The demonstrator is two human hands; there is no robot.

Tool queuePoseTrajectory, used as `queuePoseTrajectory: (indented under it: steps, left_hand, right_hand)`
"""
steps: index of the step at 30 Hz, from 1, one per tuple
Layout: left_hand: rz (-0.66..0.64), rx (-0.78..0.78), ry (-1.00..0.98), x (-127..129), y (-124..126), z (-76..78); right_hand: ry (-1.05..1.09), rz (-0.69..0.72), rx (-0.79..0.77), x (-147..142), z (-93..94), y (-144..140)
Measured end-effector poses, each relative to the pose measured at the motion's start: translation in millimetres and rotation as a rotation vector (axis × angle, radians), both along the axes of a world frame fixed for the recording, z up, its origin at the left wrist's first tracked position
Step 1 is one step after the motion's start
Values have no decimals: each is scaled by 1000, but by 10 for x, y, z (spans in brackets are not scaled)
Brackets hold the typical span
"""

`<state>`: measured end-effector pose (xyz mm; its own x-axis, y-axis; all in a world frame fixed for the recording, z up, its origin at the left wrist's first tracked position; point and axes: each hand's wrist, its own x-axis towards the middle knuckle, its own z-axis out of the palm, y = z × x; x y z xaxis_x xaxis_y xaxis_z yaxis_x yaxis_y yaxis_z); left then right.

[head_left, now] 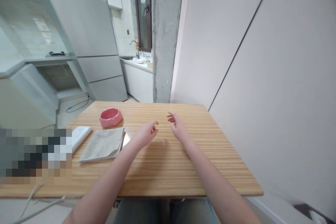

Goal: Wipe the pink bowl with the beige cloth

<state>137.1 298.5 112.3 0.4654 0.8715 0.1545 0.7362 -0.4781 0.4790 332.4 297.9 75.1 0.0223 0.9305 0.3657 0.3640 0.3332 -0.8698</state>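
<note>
My left hand (146,133) and my right hand (177,125) hover side by side over the middle of a wooden table (168,168), fingers loosely spread, holding nothing. Just left of my left hand lies a folded grey cloth (103,144). A pink shallow bowl (111,117) sits behind the cloth, towards the far left of the table. A white flat object (80,135) lies left of the cloth. Neither hand touches any of them.
A blurred patch (35,155) covers the table's left end. A grey fridge (86,35) stands beyond the table, a counter with a sink tap (136,47) further back, a concrete pillar (166,35) behind, and a pale wall (275,77) at the right.
</note>
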Motion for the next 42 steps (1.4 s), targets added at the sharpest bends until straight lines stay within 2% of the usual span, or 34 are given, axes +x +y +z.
queuePoseTrajectory:
  steps: [3, 5, 8, 11, 28, 30, 32, 33, 34, 37, 39, 40, 42]
  left_hand:
    - [-114, -21, 3, 515, 87, -169]
    - [-118, -5, -20, 673, 124, -318]
    - [-131, -16, -84, 707, 149, -503]
    - [-176, -33, -155, 668, 159, -586]
    - [-190, -69, -152, 671, 159, -586]
    - [-248, -72, -153, 638, 176, -539]
    - [-270, -31, -146, 518, 223, -419]
    - [-236, 16, -144, 415, 258, -333]
    - [-128, 86, -146, 284, 296, -237]
    - [333, 334, -89, -227, 408, 26]
    - [655, 435, -8, -577, 459, 100]
    - [737, 435, 36, -727, 477, 97]
    - [777, 336, 141, -945, 509, 32]
  right_hand:
    - [-18, 15, 57, -9, -171, 6]
    - [-68, 24, 34, -23, -252, 4]
    - [-171, 32, 0, -29, -287, 20]
    - [-213, 27, -27, -26, -269, 39]
    - [-194, 35, -55, -33, -288, 44]
    - [-162, 25, -50, -35, -283, 36]
    - [-90, -1, -56, -30, -280, 35]
    - [-51, -22, -62, -24, -280, 39]
    - [-17, -45, -71, -16, -282, 44]
    - [14, -104, -82, 13, -294, 63]
    - [-5, -118, -81, 25, -307, 72]
    - [-20, -115, -78, 28, -315, 75]
    - [-44, -99, -76, 30, -330, 78]
